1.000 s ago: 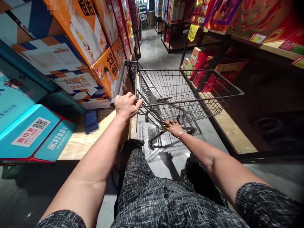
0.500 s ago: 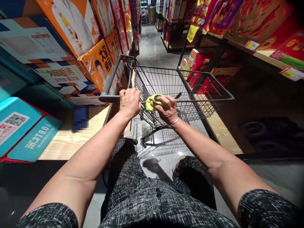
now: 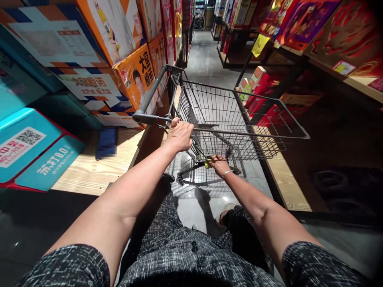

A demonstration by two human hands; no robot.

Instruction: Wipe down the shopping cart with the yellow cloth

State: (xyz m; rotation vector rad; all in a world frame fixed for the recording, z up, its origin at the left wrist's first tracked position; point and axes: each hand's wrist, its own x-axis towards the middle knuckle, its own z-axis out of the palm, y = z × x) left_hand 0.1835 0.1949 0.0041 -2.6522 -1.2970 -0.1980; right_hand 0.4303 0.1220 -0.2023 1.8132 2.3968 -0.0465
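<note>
A black wire shopping cart (image 3: 221,93) stands sideways in front of me, its grey handle (image 3: 152,89) toward the left. My left hand (image 3: 180,134) is closed over the upper rim of the cart, just right of the handle's end. Lower down, my right hand (image 3: 219,163) presses a yellow-green cloth (image 3: 208,162) against the lower frame near the bottom of the basket. Most of the cloth is hidden under the fingers. A bracelet circles my right wrist.
Orange drink cartons (image 3: 136,77) and a turquoise box (image 3: 60,159) are stacked at left, beside a dark blue item (image 3: 106,142) on a wooden ledge (image 3: 89,169). Shelves with red gift boxes (image 3: 271,95) line the right. A grey tiled aisle (image 3: 203,52) runs ahead.
My right hand has gone down with the cloth from the cart's upper rim to its lower frame. My left hand has shifted slightly along the rim, away from the handle's end.
</note>
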